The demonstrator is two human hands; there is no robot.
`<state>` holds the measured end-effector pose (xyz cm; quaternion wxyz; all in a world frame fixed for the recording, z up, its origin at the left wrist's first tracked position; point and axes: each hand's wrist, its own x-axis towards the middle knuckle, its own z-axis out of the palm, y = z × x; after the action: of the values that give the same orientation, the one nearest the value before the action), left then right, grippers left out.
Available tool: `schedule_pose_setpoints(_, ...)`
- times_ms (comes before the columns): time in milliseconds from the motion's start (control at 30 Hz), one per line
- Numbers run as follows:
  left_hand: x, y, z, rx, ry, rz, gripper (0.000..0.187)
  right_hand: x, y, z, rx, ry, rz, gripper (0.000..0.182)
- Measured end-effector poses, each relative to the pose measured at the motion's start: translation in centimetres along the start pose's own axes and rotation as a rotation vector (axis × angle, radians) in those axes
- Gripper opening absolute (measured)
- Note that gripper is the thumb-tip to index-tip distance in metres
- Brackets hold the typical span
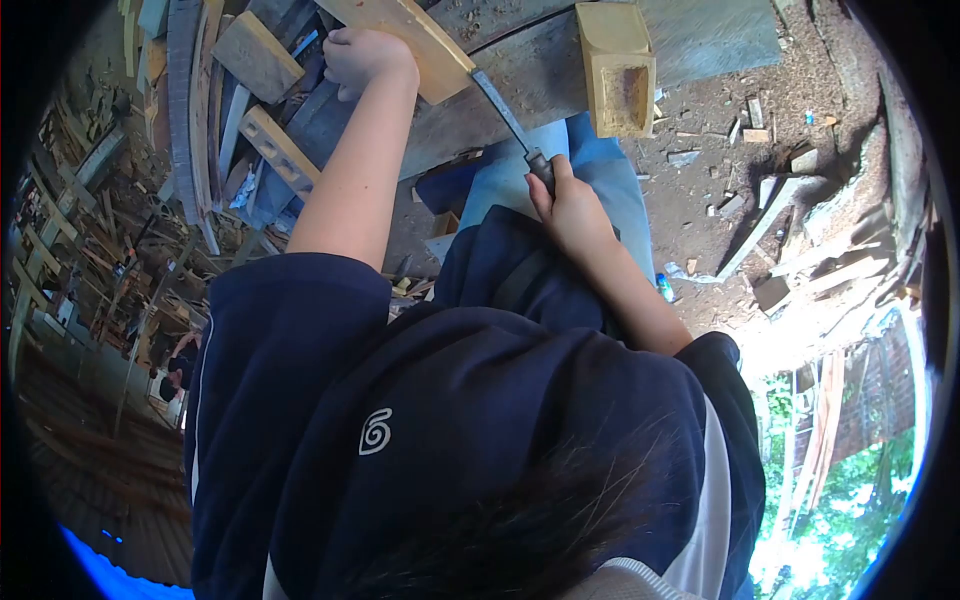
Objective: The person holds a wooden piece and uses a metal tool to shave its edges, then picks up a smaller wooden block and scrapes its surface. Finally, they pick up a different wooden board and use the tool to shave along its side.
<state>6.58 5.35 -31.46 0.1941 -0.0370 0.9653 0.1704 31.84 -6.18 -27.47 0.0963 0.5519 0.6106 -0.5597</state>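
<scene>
In the head view, my right hand (575,208) is wrapped round the dark handle of a chisel (503,108). Its long metal blade points up and away from me, with the tip at the near edge of a pale wooden board (425,45). My left hand (368,58) is closed at the board's left side, its fingers curled; their exact grip is partly hidden. Beneath the board lies a wide grey plank (540,75). To the right on that plank rests a yellowish wooden block (617,65) with a hollow cut into its near end.
Scrap wood, including a short block (258,55) and a piece with holes (278,150), is heaped to the left. Offcuts and chips litter the dirt floor (690,180) on the right. Another person (178,370) is far off at the left.
</scene>
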Motion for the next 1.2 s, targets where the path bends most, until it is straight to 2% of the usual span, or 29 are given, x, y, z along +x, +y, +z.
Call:
schedule_pose_setpoints(167,-0.1,-0.1,-0.2,-0.002,-0.022,0.015,0.054,1.6,1.0,-2.2,0.217,-0.172,-0.070,0.040)
schedule_pose_setpoints(233,-0.2,-0.1,-0.1,-0.029,-0.024,0.017,0.054,2.7,0.2,-2.7,0.339,-0.295,0.034,0.042)
schedule_pose_setpoints(333,-0.3,0.2,-0.2,-0.025,-0.008,0.004,0.054,5.8,-4.1,-3.6,0.308,-0.225,0.013,0.044)
schedule_pose_setpoints(500,1.0,-0.1,0.3,0.030,0.056,-0.014,0.055,5.5,-3.0,-3.6,0.394,-0.223,0.017,0.043)
schedule_pose_setpoints(567,1.0,0.1,-0.1,0.081,-0.044,-0.032,0.056,3.8,-1.6,-3.8,0.429,-0.273,0.082,0.040)
schedule_pose_setpoints(667,1.0,0.0,-0.1,0.042,-0.054,-0.031,0.056,2.1,-0.4,-3.4,0.499,-0.330,0.140,0.038)
schedule_pose_setpoints(833,1.1,0.1,-0.1,0.043,-0.050,-0.037,0.055,1.9,0.1,-2.2,0.447,-0.262,0.087,0.038)
schedule_pose_setpoints(1000,1.6,-0.3,0.5,0.071,-0.055,-0.032,0.055,4.4,-3.6,-3.1,0.393,-0.219,0.038,0.040)
schedule_pose_setpoints(1067,1.5,-0.5,1.1,0.026,0.080,0.009,0.053,5.2,-5.4,-4.3,0.399,-0.280,0.127,0.041)
schedule_pose_setpoints(1200,1.8,-0.9,1.1,0.052,0.052,0.069,0.053,3.7,-4.6,-5.7,0.391,-0.331,0.200,0.041)
